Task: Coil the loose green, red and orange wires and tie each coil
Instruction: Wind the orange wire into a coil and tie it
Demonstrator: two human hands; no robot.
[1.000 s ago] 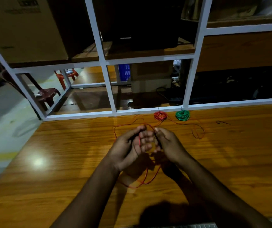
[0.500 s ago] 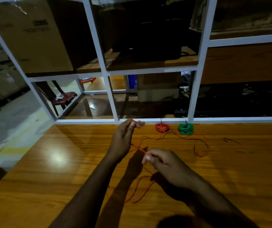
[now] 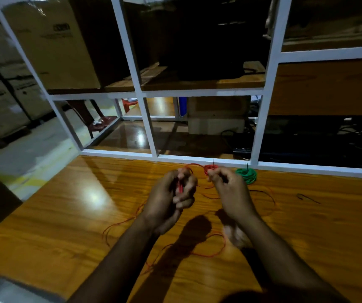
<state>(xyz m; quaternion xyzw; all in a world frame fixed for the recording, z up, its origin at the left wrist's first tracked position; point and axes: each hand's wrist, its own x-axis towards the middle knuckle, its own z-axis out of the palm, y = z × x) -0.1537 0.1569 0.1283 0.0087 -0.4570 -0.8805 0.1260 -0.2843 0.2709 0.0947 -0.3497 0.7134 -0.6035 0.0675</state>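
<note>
A loose orange wire (image 3: pixel 208 254) trails in loops over the wooden table (image 3: pixel 317 232). My left hand (image 3: pixel 171 197) grips a few turns of it, fingers curled round the strands. My right hand (image 3: pixel 230 189), just to the right, pinches another stretch of the same wire. Behind the hands, by the white frame, lie a tied red coil (image 3: pixel 208 168), partly hidden by my right hand, and a tied green coil (image 3: pixel 246 174).
A white metal shelf frame (image 3: pixel 151 130) stands along the table's far edge, with cardboard boxes (image 3: pixel 53 44) behind it. A short dark wire piece (image 3: pixel 307 197) lies on the table at the right. The table's left edge drops off to the floor.
Both hands have come back together in front of the coils. My left hand dropped from its raised reach and now holds gathered turns; my right hand moved up and away from me.
</note>
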